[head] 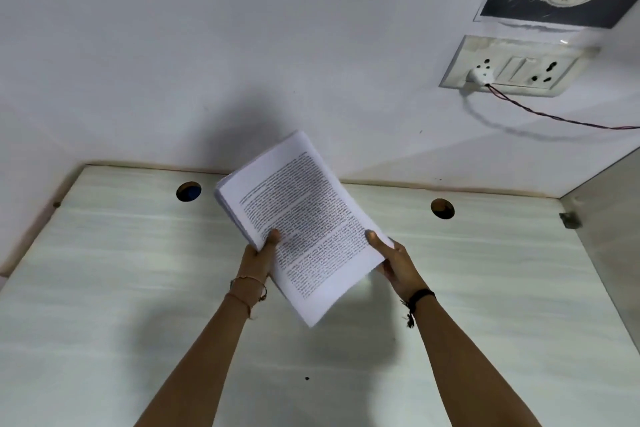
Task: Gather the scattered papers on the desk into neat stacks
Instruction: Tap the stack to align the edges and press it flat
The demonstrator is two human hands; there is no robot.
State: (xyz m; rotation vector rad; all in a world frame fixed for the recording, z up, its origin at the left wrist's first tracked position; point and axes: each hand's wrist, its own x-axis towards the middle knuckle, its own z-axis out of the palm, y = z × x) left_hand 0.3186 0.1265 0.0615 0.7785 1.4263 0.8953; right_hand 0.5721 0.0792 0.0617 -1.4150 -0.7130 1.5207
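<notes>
Head view: both hands – left hand (258, 255), right hand (394, 262) – grip one paper stack (301, 218). It hangs tilted above the pale surface (485, 288)

We see bright, even light. Soft shadows fall on the desk (121, 270) and far wall (242, 45); the frame's edges bend.

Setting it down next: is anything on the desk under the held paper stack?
Nothing visible. The left hand and right hand hold the paper stack above the desk; its cable holes lie to either side.
</notes>
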